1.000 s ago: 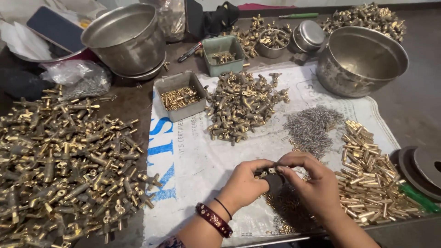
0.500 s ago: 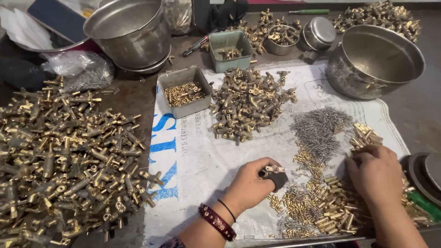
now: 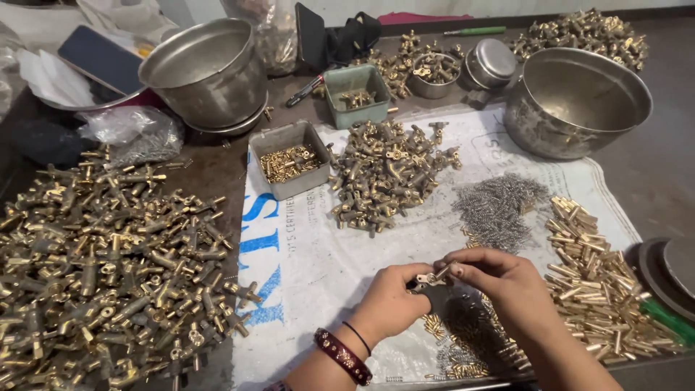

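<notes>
My left hand (image 3: pixel 391 303) and my right hand (image 3: pixel 499 281) meet low in the middle of the view, over a white printed sack (image 3: pixel 318 261). Together they pinch a small brass fitting (image 3: pixel 432 277) between the fingertips. A dark small object sits under the left fingers, partly hidden. A red bangle and a thin black band circle my left wrist. Right of my hands lies a heap of short brass pins (image 3: pixel 594 282). Just beyond them is a pile of small steel springs (image 3: pixel 498 208).
A big spread of brass valve bodies (image 3: pixel 108 268) covers the left. Another brass pile (image 3: pixel 391 170) lies mid-sack, beside a grey tray (image 3: pixel 288 158) of small parts. Steel bowls (image 3: pixel 206 69) (image 3: pixel 579 101), a green tray (image 3: pixel 356 94), a phone (image 3: pixel 101 59) and plastic bags stand behind.
My right hand came back from the brass pin heap on the right and joined the left hand again. Both now hold a brass piece between them.
</notes>
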